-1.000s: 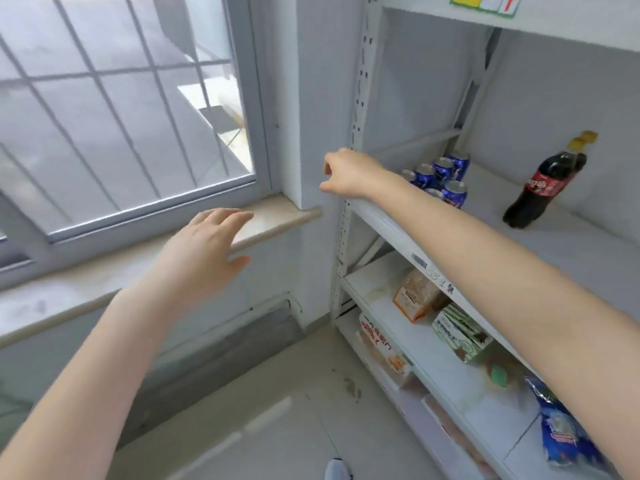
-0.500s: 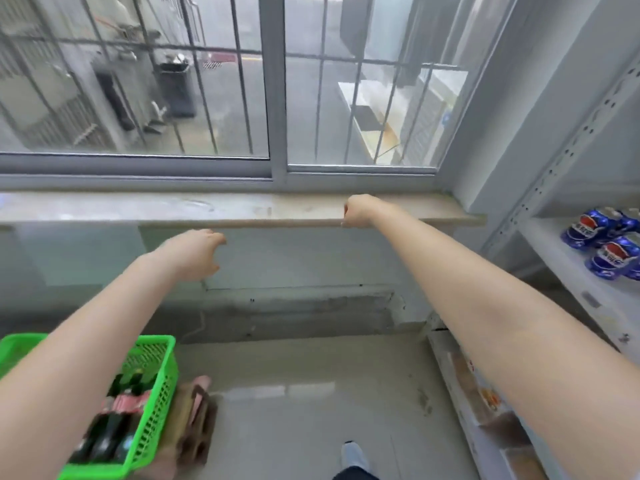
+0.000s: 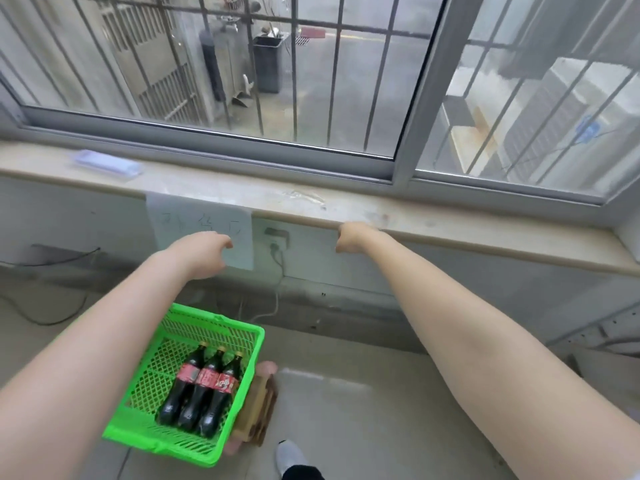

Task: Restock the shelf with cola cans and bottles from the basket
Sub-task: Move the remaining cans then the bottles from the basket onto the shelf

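Turning left has brought the green basket [image 3: 221, 327] fully into view under my left hand [image 3: 204, 252], 3 cola bottles [image 3: 202, 388] inside; both it and my right hand [image 3: 353, 237] are loosely curled, empty.

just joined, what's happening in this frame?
A person is restocking and faces the window, not the shelf, which is out of view. Both hands are empty: the left hand reaches forward above the green basket, the right hand is loosely curled near the windowsill. Three cola bottles lie side by side in the basket on the floor, none picked up yet. No cans are visible.
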